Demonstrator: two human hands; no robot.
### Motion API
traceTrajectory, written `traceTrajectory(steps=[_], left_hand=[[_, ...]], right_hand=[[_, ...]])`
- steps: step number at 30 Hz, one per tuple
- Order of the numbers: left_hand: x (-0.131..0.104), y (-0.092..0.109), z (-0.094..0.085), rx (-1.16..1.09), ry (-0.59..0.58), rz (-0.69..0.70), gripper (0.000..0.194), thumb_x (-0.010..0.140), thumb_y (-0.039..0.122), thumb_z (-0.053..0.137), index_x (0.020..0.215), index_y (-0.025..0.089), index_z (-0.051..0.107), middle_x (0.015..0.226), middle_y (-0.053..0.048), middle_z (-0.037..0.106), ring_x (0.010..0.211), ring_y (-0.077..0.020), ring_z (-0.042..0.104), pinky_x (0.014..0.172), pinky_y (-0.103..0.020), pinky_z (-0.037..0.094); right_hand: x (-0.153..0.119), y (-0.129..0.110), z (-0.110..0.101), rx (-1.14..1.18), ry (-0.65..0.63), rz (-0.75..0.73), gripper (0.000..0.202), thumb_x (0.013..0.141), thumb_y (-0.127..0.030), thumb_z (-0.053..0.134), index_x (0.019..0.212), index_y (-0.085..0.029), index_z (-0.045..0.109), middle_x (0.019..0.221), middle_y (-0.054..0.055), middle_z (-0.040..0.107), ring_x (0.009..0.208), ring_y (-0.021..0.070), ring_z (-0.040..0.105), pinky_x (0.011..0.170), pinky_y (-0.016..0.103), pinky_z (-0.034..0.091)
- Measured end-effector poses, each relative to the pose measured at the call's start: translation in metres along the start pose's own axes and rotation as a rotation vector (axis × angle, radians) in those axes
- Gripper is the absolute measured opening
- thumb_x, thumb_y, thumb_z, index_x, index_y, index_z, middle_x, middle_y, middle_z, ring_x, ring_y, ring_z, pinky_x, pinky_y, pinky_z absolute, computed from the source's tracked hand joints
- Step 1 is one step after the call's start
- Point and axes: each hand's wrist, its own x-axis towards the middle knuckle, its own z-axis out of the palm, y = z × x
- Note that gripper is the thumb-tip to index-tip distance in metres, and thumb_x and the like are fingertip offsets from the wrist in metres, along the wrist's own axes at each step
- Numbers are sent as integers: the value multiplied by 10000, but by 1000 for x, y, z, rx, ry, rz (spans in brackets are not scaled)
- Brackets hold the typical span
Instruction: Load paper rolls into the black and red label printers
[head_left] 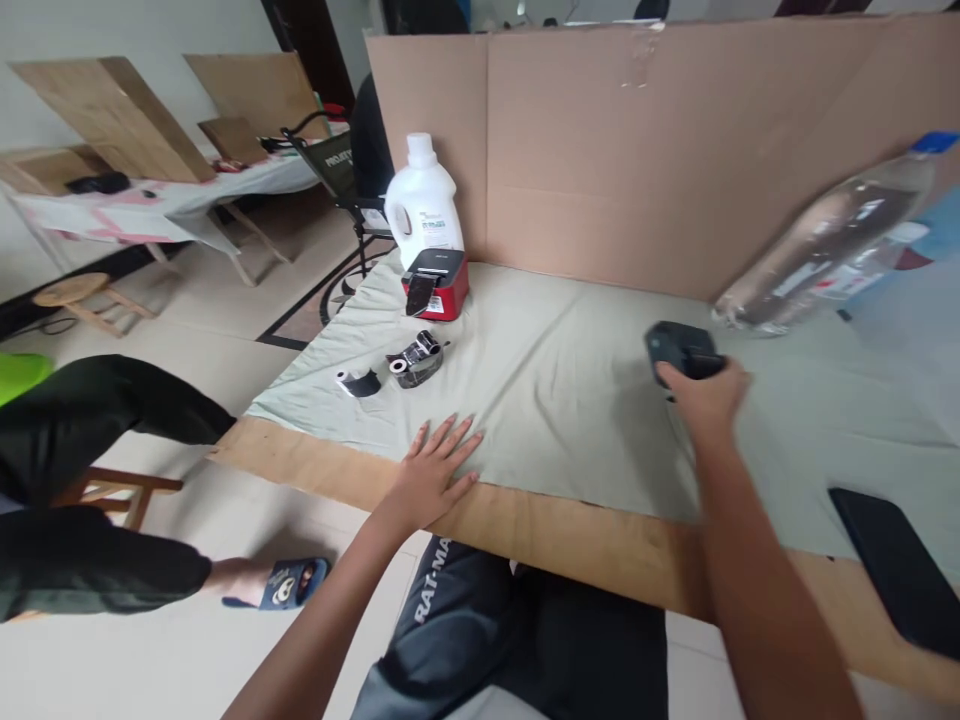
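My left hand [435, 475] lies flat with spread fingers on the near edge of the green-grey cloth [555, 390], holding nothing. My right hand [709, 400] grips a small black boxy device [675, 345] just over the cloth, its fingers closed round the near side. Motion blurs this hand, and the device's exact kind is unclear. Beyond my left hand lie a white-cored black roll [360, 382] and a loose bundle of glossy black strip with rolls [416, 362]. Behind them sits a red-and-black printer-like box [448, 292], a dark strip hanging from its front.
A white detergent jug [426, 210] stands behind the red box. Plastic bottles [832, 235] lean at the right by a tall cardboard panel [600, 150]. A black phone-like slab [896, 570] lies near the right edge. Another person's leg [105, 420] is at the left.
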Motion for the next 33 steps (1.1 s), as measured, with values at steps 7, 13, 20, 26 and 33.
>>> traceTrajectory(steps=[7,13,20,26,33], left_hand=[[1,-1,2,-36,14,5,598,1078,503,403,1662,382,372,1763,37,279,1656,-289,247,1350,-599,185],[0,0,0,-71,-7,6,602,1086,518,381,1667,360,365,1776,29,242,1669,-282,201,1355,-603,147],[-1,0,-1,-69,-10,8,600,1090,515,384,1669,361,356,1779,15,247,1669,-277,201,1354,-603,137],[1,-2,0,-78,-23,0,612,1088,521,391,1672,338,357,1779,9,241,1673,-279,184,1354,-610,140],[1,-5,0,-88,-21,7,612,1087,530,404,1665,331,373,1778,20,241,1672,-272,191,1362,-598,149]], right_hand=[[-114,-74,51,15,-145,64,654,567,-405,870,1102,-161,584,1220,157,500,1209,373,502,1151,536,428],[-141,-88,66,-53,-119,79,732,606,-392,877,1206,-144,539,1320,212,497,1302,417,462,1181,581,361],[-148,-83,69,-43,-121,73,995,612,-428,885,1433,-121,415,1432,268,455,1377,454,421,1200,613,308],[-150,-76,55,-5,-112,18,1073,654,-423,864,1549,-117,357,1462,273,462,1391,453,430,1187,603,336],[-146,-76,52,37,-72,-47,778,742,-329,750,1439,-108,483,1399,252,549,1361,415,466,1175,594,364]])
